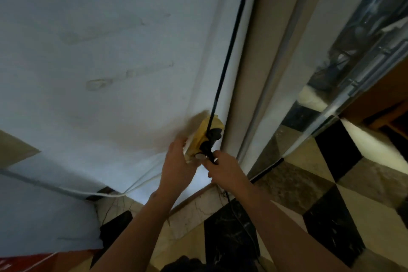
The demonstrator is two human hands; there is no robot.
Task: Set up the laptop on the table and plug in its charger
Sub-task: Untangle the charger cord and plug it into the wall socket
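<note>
Left hand [180, 157] clasped the yellowed wall socket block [204, 137]; right hand [223, 166] pinched the black charger plug [208, 153] at it. The loose block could shift, misaligning pins. Laptop unseen.

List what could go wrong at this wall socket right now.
1. The socket looks loose on the wall: the left hand braces its edge, so pushing the plug may shift it further.
2. The right hand grips close to the plug; fingers could slip near the pins.
3. The cable trails across the floor underfoot, a possible trip or yank.
</note>
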